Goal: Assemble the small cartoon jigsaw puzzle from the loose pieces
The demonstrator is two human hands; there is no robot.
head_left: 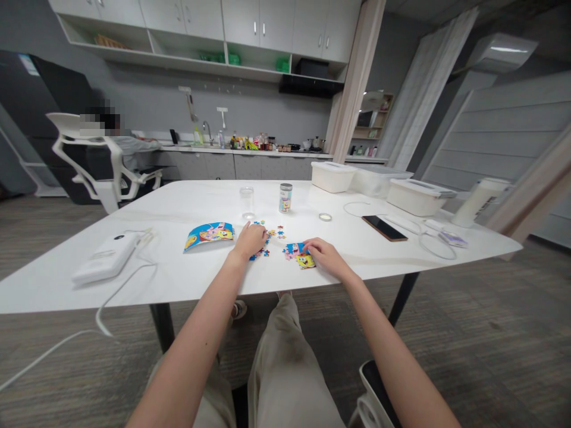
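Head view: left hand (251, 239) down at loose multicoloured jigsaw pieces (270, 233), right hand (325, 255) on the partly joined blue-and-yellow jigsaw (296, 249), white table (178, 276) beneath; fingers bent, pinching impossible to tell.

White table (191, 202), loose puzzle pieces (281, 234), joined puzzle section (305, 261), picture sheet (212, 233), clear jar (247, 204), canister (285, 200), phone (384, 228), lidded boxes (332, 179)
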